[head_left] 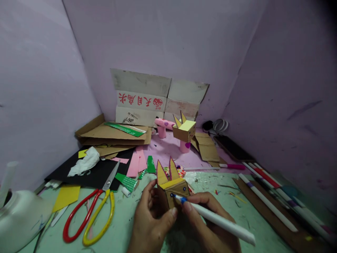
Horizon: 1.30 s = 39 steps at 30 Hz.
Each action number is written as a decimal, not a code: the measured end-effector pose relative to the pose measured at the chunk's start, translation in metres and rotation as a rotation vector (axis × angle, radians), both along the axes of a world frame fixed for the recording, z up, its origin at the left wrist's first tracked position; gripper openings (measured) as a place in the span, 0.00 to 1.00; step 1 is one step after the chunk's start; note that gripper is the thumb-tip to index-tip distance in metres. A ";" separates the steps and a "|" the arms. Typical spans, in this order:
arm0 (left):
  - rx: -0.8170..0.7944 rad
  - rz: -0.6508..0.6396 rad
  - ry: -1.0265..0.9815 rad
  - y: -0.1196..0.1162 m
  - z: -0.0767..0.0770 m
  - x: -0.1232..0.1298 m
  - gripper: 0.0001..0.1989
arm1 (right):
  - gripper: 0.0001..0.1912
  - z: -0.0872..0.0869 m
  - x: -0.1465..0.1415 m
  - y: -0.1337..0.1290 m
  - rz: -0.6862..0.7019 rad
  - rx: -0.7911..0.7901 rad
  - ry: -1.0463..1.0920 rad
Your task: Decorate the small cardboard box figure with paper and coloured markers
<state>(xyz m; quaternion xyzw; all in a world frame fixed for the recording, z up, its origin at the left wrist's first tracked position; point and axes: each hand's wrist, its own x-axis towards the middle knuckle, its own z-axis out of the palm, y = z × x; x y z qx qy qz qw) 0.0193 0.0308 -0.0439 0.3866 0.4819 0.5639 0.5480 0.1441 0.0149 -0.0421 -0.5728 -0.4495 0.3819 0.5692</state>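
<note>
My left hand [152, 218] grips a small cardboard animal head [172, 184] by its left side and lower edge. Two pointed yellow ears with purple outlines rise from it, and two dark round eyes show on its front. In my right hand [207, 218] is a white felt-tip marker [221, 221] with a blue collar. Its tip meets the head at the left eye. Behind stands a pink tube-bodied figure [164, 123] with a similar box head [184, 130] and ears. The underside of the held head is hidden by my fingers.
Red-and-yellow scissors [98, 207] lie open at left, near a white bottle [23, 218]. Paper scraps [137, 161], crumpled tissue [85, 161] and folded cardboard [116, 135] sit behind. Several markers [268, 202] and a dark phone [233, 147] are at right. Pale walls [171, 42] enclose the table.
</note>
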 end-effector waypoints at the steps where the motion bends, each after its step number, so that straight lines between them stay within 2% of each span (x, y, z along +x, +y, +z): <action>1: -0.002 0.001 0.001 0.000 0.000 0.000 0.43 | 0.13 0.001 0.000 0.000 -0.004 -0.003 -0.008; 17: 0.010 0.004 -0.002 0.000 0.000 0.000 0.42 | 0.14 -0.002 0.000 0.000 0.014 0.010 -0.020; 22: 0.010 -0.024 0.003 0.000 0.000 -0.001 0.42 | 0.13 -0.002 0.000 0.000 -0.022 0.034 -0.045; 29: 0.009 -0.019 0.011 0.001 -0.003 -0.002 0.41 | 0.14 -0.003 0.001 0.001 0.033 0.042 -0.063; 34: 0.003 -0.010 -0.006 0.001 -0.005 -0.002 0.43 | 0.14 -0.005 0.001 0.001 -0.012 0.080 -0.089; 39: 0.002 -0.014 -0.018 0.001 -0.004 -0.002 0.44 | 0.13 -0.003 -0.001 0.000 -0.050 0.053 -0.012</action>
